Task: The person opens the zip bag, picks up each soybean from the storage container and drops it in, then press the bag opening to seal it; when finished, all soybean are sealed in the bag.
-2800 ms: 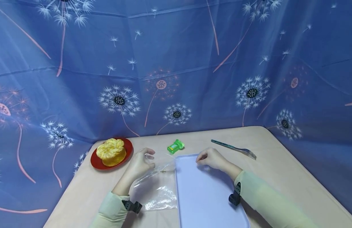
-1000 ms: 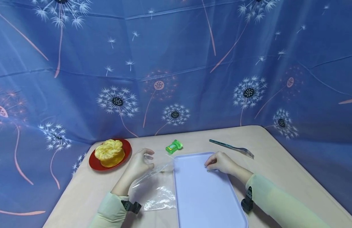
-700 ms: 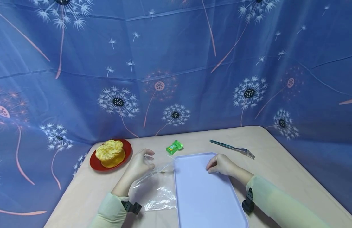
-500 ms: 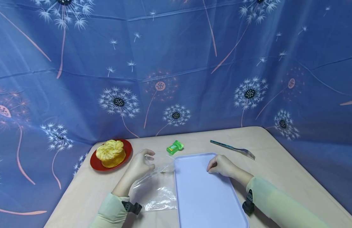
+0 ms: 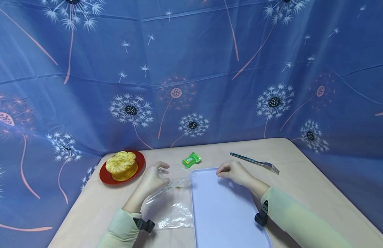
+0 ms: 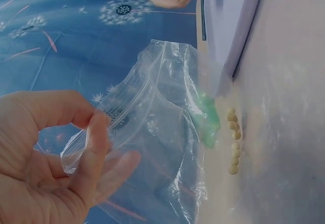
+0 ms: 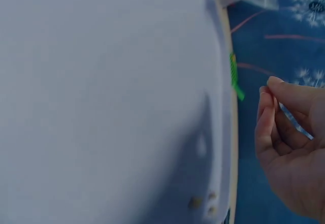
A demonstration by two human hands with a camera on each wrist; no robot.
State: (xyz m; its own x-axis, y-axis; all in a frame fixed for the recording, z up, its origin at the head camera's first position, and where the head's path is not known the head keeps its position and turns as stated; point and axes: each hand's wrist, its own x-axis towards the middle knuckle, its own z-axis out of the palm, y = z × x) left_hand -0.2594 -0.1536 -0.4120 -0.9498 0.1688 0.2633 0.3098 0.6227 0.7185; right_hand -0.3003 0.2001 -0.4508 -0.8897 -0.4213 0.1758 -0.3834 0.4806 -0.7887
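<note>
At the far left of the tabletop (image 5: 312,193), a red plate (image 5: 106,177) bears a yellow cake (image 5: 121,166) with a swirled top, close to the tabletop's left edge. A strip of cloth-covered surface parts the plate from the left hand (image 5: 151,179), whose thumb and finger pinch the top of a clear plastic bag (image 5: 169,213). The bag is thin, creased and glossy, its mouth lifted while its lower part spreads flat just beside the tray; in the left wrist view a short line of small tan balls (image 6: 235,154) shows at the bag, though whether inside or beneath is hard to tell. Beyond it sits a green packet (image 5: 191,160), near the far left corner of the pale lilac tray (image 5: 228,210). That tray has a low raised rim and bears a few small brownish bits (image 7: 195,202). Above its far end is the right hand (image 5: 236,172), fingers bent and thumb meeting fingertip; whether they grasp anything cannot be told. Farther right a fork (image 5: 254,161) lies slantwise, apart from the tray, and beyond it the surface runs on to its right edge.
</note>
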